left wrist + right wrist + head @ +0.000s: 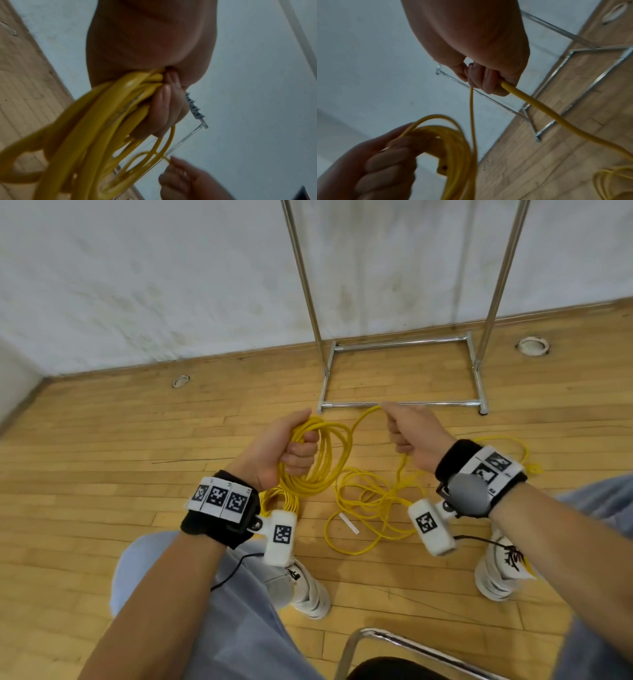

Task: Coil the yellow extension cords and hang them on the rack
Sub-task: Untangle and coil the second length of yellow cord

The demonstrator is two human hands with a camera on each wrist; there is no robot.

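Hands come first: the left hand (289, 448) is closed in a fist around a bundle of finished loops (322, 460) of the yellow cord, the loops hanging down from the fist, and the left wrist view shows several strands bunched under the curled fingers (163, 102). The right hand (412, 436) is closed on a single strand (530, 102) of the same cord, held beside the left at about the same height, a short gap between them. Between the two fists the strand arches up and across (363, 419), so the next length to be laid in runs left to right, from the coil to the right hand. Below the right hand the strand drops to the loose cord (370, 508) lying in slack tangled curves on the wooden floor (102, 440), in front of the feet and nearer the right hand than the left. A second yellow bundle (279, 501) lies on the floor just under the left wrist. Beyond the hands stands the metal rack (400, 344) against the wall, its base bar just past the fingertips in the head view, its uprights rising out of frame; nothing yellow hangs on the part that shows. I judge the coiling only partly done, and that the coming move is the right hand carrying its strand leftward to the left fist.
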